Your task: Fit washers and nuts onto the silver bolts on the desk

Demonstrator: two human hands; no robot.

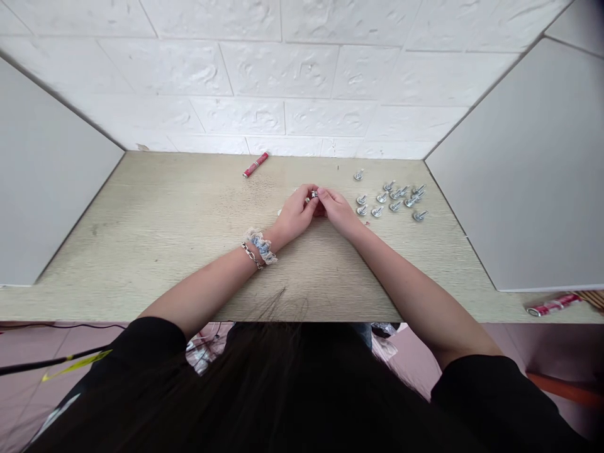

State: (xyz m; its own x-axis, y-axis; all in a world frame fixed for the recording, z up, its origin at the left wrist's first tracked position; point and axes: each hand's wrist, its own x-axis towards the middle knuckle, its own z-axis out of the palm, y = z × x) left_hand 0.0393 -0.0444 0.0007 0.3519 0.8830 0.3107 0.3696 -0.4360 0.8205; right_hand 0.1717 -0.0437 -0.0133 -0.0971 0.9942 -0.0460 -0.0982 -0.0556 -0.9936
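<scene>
My left hand (297, 212) and my right hand (336, 209) meet above the middle of the table, fingers pinched together. Between the fingertips shows a small silvery metal piece (314, 194), held by both hands. Fingers cover most of it, so its full shape is hidden. Just right of my right hand stand several metal bolts (381, 197) with wide round bases, most with their threaded ends pointing up and tilted. One bolt (358, 175) sits apart, farther back. A small whitish thing (279, 212) peeks out beside my left hand, too covered to name.
A red tube (255, 165) lies near the back wall (283, 75). Another red tube (553, 305) lies at the table's front right, by some brown sticks (592, 298). Grey panels (51, 176) border the pale wooden table (165, 214) on both sides.
</scene>
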